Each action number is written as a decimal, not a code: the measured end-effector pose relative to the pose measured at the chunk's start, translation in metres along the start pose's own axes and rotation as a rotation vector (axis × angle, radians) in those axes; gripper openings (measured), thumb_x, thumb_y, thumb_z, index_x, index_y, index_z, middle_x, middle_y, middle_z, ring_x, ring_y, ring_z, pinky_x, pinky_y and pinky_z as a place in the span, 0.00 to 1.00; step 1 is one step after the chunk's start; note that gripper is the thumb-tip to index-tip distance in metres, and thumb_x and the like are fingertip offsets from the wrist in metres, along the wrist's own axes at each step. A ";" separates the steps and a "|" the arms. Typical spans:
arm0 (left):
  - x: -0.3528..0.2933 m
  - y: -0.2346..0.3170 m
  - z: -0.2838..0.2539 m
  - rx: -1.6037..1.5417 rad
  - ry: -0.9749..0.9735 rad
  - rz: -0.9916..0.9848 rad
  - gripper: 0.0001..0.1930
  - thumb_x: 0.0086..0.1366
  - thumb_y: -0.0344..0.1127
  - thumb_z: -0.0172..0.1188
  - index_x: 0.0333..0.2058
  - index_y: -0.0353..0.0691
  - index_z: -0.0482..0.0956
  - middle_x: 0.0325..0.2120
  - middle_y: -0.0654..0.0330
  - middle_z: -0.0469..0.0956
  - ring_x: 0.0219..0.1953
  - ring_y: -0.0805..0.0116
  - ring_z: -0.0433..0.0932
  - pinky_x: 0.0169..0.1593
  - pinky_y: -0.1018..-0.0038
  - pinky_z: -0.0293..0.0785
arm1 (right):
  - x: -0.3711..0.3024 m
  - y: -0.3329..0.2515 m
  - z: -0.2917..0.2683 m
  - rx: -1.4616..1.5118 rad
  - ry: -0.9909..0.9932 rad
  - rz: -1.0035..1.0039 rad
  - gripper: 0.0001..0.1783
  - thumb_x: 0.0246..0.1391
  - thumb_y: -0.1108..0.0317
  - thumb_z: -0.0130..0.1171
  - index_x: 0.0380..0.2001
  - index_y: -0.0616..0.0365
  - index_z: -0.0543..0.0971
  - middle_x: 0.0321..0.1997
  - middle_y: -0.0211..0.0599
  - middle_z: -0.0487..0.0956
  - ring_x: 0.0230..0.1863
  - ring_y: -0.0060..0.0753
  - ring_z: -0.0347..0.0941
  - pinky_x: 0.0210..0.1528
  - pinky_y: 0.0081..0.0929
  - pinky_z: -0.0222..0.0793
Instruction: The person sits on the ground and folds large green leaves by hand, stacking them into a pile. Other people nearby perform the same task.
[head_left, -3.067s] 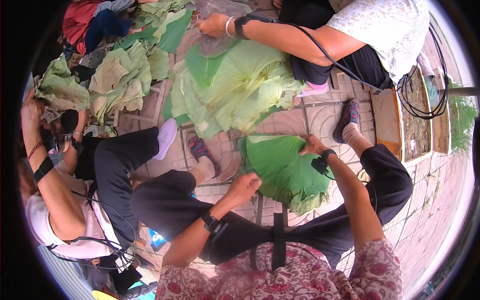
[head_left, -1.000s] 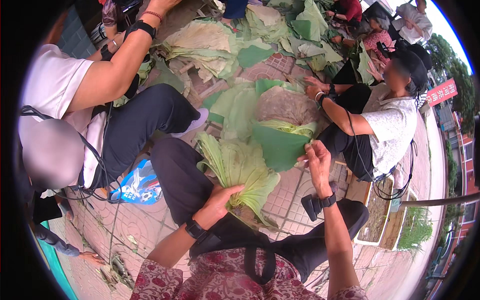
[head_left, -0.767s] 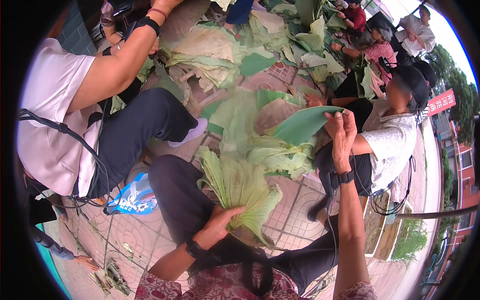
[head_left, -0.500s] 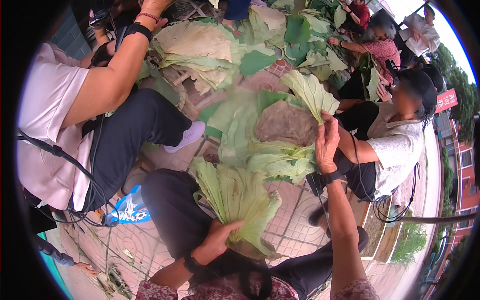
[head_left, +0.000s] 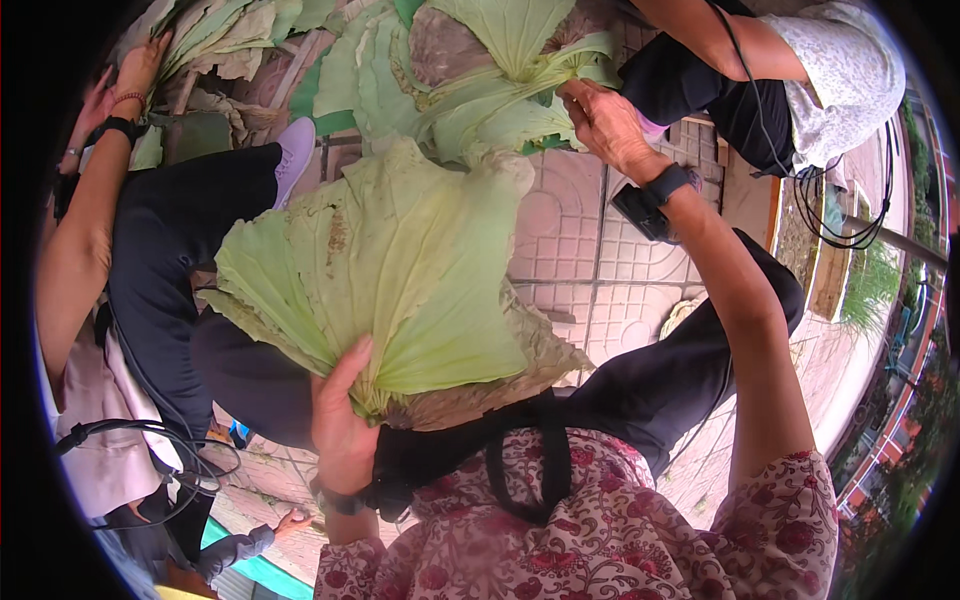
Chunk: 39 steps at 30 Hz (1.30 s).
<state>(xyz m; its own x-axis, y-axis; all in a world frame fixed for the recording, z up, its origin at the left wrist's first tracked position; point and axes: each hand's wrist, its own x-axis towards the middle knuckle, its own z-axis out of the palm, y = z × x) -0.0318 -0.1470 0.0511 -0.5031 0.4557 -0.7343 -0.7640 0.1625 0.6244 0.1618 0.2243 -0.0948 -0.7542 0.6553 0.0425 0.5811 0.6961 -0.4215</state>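
My left hand (head_left: 345, 425) is closed around the gathered base of several large, pale green lotus leaves (head_left: 400, 270), fanned out over my lap. Their edges are dry and brownish, and a browner leaf shows underneath. Farther off, my right hand (head_left: 610, 125) reaches to a pile of leaves on the paving, its fingers curled together at the narrow end of a light green lotus leaf (head_left: 500, 30). That leaf spreads away from me across the pile. The fingertips partly hide the spot they pinch.
A person's lilac shoe (head_left: 294, 160) and dark-trousered leg are close on the left; that person's hands (head_left: 140, 70) touch more leaves. Another person in a pale shirt (head_left: 840, 80) sits at the right, beside looped black cables (head_left: 840, 215). Pink tiles (head_left: 640, 270) pave the ground.
My view has tipped down toward my lap. My right hand has lowered the single leaf it held up onto the pile. The left-hand leaves now spread wider toward me.
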 end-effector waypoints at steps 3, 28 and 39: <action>-0.013 0.031 0.003 0.091 0.092 0.009 0.27 0.62 0.25 0.60 0.61 0.33 0.67 0.56 0.52 0.73 0.56 0.58 0.74 0.60 0.63 0.71 | -0.101 0.031 0.027 0.158 -0.465 0.119 0.09 0.50 0.70 0.56 0.36 0.58 0.77 0.37 0.50 0.80 0.41 0.58 0.76 0.43 0.48 0.71; -0.016 -0.017 0.025 0.148 -0.285 0.081 0.26 0.65 0.30 0.64 0.59 0.31 0.67 0.51 0.56 0.75 0.52 0.69 0.76 0.53 0.72 0.74 | -0.146 -0.241 -0.052 0.722 -0.049 -0.252 0.28 0.49 0.69 0.66 0.55 0.63 0.72 0.59 0.51 0.72 0.58 0.58 0.68 0.59 0.44 0.68; -0.021 -0.035 -0.032 0.101 -0.616 0.100 0.28 0.67 0.42 0.63 0.60 0.34 0.68 0.53 0.60 0.73 0.55 0.71 0.71 0.58 0.72 0.67 | -0.165 -0.304 -0.042 0.512 -0.040 -0.187 0.17 0.62 0.64 0.54 0.46 0.67 0.77 0.44 0.56 0.79 0.48 0.60 0.74 0.50 0.44 0.70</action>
<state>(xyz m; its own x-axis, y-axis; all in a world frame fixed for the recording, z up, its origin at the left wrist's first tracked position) -0.0074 -0.1902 0.0365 -0.2223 0.8882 -0.4022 -0.6684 0.1615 0.7261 0.1228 -0.0830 0.0643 -0.8472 0.5154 0.1288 0.2204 0.5616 -0.7975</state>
